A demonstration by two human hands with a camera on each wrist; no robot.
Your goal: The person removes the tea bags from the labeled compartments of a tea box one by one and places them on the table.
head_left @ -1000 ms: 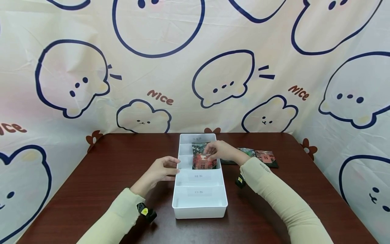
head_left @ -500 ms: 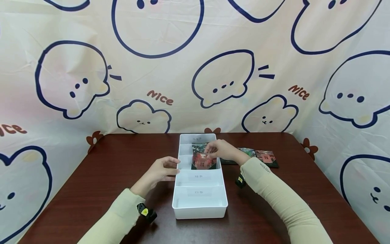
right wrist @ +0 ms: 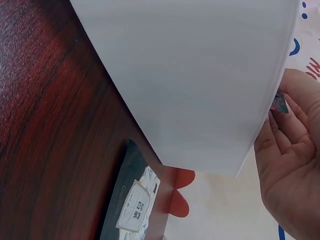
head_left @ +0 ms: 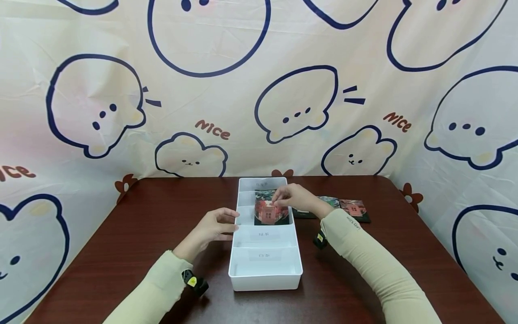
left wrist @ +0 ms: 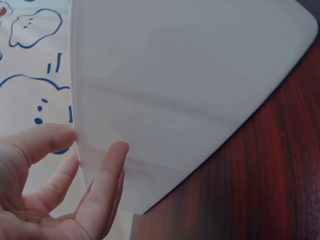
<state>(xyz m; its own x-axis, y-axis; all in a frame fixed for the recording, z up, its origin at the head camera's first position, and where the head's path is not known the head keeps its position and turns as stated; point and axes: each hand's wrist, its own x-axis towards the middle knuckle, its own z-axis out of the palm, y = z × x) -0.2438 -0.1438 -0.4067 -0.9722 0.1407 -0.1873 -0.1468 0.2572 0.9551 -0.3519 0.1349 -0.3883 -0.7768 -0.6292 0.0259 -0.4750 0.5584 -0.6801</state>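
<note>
A long white divided box with paper labels stands lengthwise on the table. My left hand is at its left side. In the left wrist view, the fingers touch the rim and outer wall without curling round it. My right hand reaches over the right rim and pinches the upper edge of a red printed tea packet, which lies in the middle compartment. In the right wrist view, a small corner of the packet shows between the fingers. A green-topped packet is just behind the red one.
To the right of the box lie more packets: a red one, a green one partly behind my right forearm, and a dark one. A patterned cloth hangs behind the dark wooden table.
My right hand has risen slightly, and more of the red tea packet's front now shows below its fingers. My left hand has stayed at the box's side.
</note>
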